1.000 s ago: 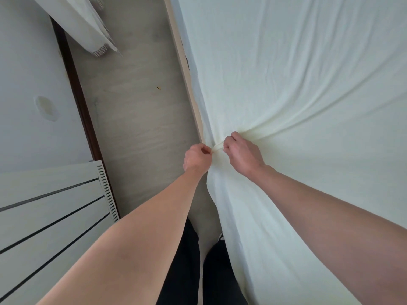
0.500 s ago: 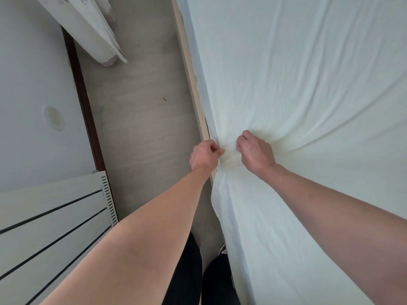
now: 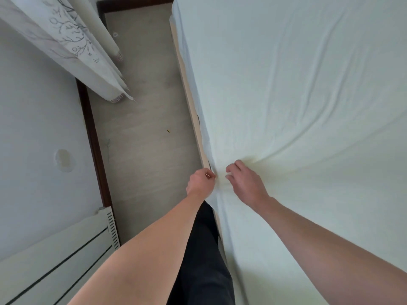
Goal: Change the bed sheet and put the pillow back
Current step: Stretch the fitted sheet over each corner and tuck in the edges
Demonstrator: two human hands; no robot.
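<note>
Far left of both hands: white radiator (image 3: 55, 256) low on the wall, patterned curtain (image 3: 72, 45) hanging above it. Pale floor (image 3: 143, 128) between wall and bed.

Left hand (image 3: 200, 181) at the bed edge, fingers curled, pinching the sheet's hem against the bed frame (image 3: 193, 115).

Just right of it, apart: right hand (image 3: 246, 183), fingers bent, tips pressing into the bed sheet (image 3: 308, 106); whether it grasps fabric, cannot tell. Creases fan rightward from that hand across the mattress.
</note>
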